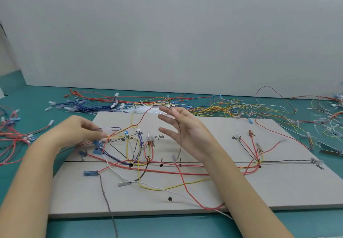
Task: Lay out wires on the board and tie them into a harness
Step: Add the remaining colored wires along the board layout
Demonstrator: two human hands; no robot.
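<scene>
A grey harness board [278, 187] lies on the teal table with a black line drawn across it and pegs standing in it. Red, yellow, white, blue and black wires [141, 156] run between the pegs. My left hand [78, 132] hovers over the board's left part and pinches a thin blue wire [109, 128] near the blue connectors [97, 147]. My right hand [183, 133] is raised above the board's middle, fingers spread. A brown wire [179, 141] hangs down from its fingers, ending in a clear terminal [174, 158] just above the board.
Loose wire bundles lie along the table behind the board: blue ones [83, 105] at left, yellow and orange ones [232, 109] at right, red ones [11, 133] at far left. Metal cutters [330, 149] rest at the right edge. A grey wall panel [167, 33] stands behind.
</scene>
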